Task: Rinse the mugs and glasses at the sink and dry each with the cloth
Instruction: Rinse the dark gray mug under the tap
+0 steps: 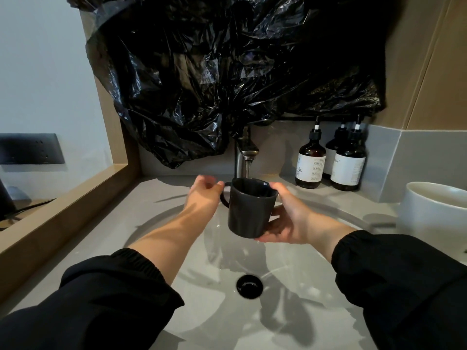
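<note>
Mug (249, 210) hangs upright right under the tap (243, 157), mouth up, w/ the stream dropping in at its far edge. All of it is over the sink (177, 286), whose drain (249, 286) lies on the near side of the tap. R hand (288, 218) has the mug: palm and fingers curled round its wall and base on the side right of the tap, thumb up by the rim. So the mug's long axis runs vertical, and its handle (223, 198) sticks out left of the tap, toward the L hand (203, 195). That hand is just beside the handle, thumb near the rim, but it's motion-blurred, so I can't tell if it pinches the handle, only brushes it, or is apart from it.

Step looks like rinsing, early on: no cloth in sight, no other mugs or glasses that I can make out. Next move prob turns on that handle. L hand is the nearer one to it, so a take-over or a swirl would go thru there, w/ R hand carrying the weight underneath. Risk, imo: wet glaze slips, or a tilt sends water onto the cuffs.

Right of the tap, bottles (310, 162) stand at the back wall; farther right, a white pot (434, 210). Black plastic sheet (227, 72) hangs above the tap.
</note>
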Tool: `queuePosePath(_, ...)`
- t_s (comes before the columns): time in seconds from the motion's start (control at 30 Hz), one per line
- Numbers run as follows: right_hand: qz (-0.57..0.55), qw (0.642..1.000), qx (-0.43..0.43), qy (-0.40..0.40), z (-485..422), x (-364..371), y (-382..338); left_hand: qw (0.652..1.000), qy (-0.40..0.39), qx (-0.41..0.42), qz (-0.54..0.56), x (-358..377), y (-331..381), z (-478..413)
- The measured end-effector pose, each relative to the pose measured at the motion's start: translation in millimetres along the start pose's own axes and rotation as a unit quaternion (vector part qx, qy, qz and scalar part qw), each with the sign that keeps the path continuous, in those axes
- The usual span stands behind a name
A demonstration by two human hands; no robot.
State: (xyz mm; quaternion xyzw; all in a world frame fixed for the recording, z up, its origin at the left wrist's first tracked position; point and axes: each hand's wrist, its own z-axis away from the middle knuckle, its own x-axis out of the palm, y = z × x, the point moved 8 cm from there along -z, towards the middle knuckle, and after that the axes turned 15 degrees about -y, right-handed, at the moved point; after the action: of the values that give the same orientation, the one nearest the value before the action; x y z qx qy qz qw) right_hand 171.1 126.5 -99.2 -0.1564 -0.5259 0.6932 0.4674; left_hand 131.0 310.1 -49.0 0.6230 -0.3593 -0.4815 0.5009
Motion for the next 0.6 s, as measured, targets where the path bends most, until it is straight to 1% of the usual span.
queuePosePath(0.03,0.013,1.000,0.005,-0.003,-1.0,-1.1,-0.7,0.999,-0.029,0.008,-0.011,3.9,0.8,1.3)
queuePosePath(0.1,0.034,0.999,0.016,-0.005,-2.1,-4.3,-0.8,0.993,-0.115,-0.009,0.013,19.0,-2.3,5.0)
queuePosePath(0.13,0.040,0.999,0.025,-0.007,-2.4,-6.2,0.2,0.989,-0.145,-0.021,0.023,24.0,-3.9,7.6)
queuePosePath(0.17,0.047,0.998,0.034,-0.011,-2.2,-7.6,1.7,0.987,-0.155,-0.028,0.013,25.3,-3.5,9.9)
queuePosePath(0.23,0.055,0.997,0.044,-0.030,-2.0,-7.3,3.4,0.989,-0.148,-0.029,0.007,23.8,-3.7,10.1)
queuePosePath(0.3,0.053,0.997,0.039,-0.051,-1.9,-3.4,2.5,0.988,-0.145,-0.020,0.048,25.6,-3.0,10.2)
queuePosePath(0.37,0.070,0.996,0.033,-0.052,-1.4,-1.2,0.5,0.987,-0.133,-0.021,0.092,27.7,-3.5,10.9)
queuePosePath(0.43,0.105,0.992,0.044,-0.060,-0.9,-0.4,1.9,0.987,-0.109,-0.040,0.109,26.7,-7.8,8.2)
queuePosePath(0.53,0.170,0.979,0.063,-0.094,0.5,-1.8,2.7,0.987,-0.080,-0.074,0.120,23.2,-14.5,7.7)
queuePosePath(0.6,0.188,0.974,0.065,-0.104,1.3,-1.6,1.9,0.985,-0.069,-0.096,0.125,22.4,-19.7,10.0)
